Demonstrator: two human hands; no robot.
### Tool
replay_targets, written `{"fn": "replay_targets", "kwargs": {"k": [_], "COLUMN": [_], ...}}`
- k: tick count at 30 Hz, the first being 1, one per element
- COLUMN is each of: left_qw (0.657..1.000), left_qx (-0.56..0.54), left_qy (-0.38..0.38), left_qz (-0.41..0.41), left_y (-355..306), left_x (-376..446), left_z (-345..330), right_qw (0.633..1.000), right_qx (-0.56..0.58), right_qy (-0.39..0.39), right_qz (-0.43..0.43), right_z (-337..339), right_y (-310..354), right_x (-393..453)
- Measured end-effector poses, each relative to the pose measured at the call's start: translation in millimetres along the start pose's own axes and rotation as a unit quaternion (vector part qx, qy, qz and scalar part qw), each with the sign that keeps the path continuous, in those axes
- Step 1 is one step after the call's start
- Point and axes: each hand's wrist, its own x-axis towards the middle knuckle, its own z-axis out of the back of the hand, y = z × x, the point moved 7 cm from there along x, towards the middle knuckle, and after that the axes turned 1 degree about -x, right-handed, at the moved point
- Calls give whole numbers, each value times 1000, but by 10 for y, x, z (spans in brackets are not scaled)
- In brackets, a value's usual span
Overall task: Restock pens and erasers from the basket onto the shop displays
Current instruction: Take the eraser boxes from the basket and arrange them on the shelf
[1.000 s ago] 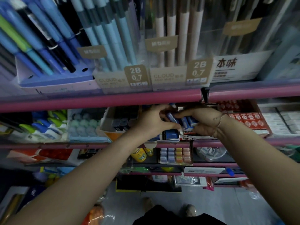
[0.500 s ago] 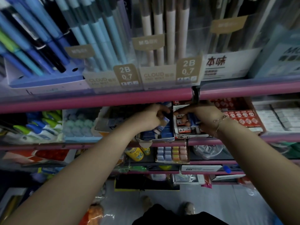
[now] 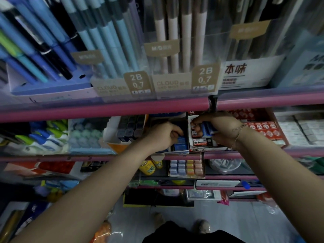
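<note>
Since half a second ago, our hands have drawn apart. Our left hand (image 3: 164, 135) now curls its fingers down into the blue-and-white cardboard display box (image 3: 178, 146), touching the small blue rectangular erasers (image 3: 181, 143) stacked there; whether it grips one we cannot tell. Beside it, over the red-and-white eraser box (image 3: 201, 142), our right hand (image 3: 222, 128) pinches a few blue-sleeved erasers (image 3: 206, 128) under the pink shelf rail (image 3: 105, 109).

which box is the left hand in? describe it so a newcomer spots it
Find the pink shelf rail under the 2B 0.7 pencil bins; look just below it, mid-shelf. The left hand reaches into an open box of blue erasers, between the dark-eraser box and the red-and-white box.
</note>
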Motion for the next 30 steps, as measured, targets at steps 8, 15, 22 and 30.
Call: {"fn": "replay_targets", "kwargs": {"k": [8,15,22,30], "left_qw": [954,951,962,975], "left_qx": [-288,-261,-135,-30], "left_qy": [-71,-152,-221,-204], "left_qz": [48,69,81,85], "left_y": [-143,-40,118,113], "left_x": [-94,-35,-24,-13], "left_z": [172,108,217,139], "right_qw": [983,988,979,979], "right_qx": [185,144,-83,-168], "right_qy": [-4,41,-148,-114], "right_qz": [16,38,116,20], "right_z": [-123,-322,66,139], "right_y": [-80,-55,96,-5], "right_x": [94,83,72,80]}}
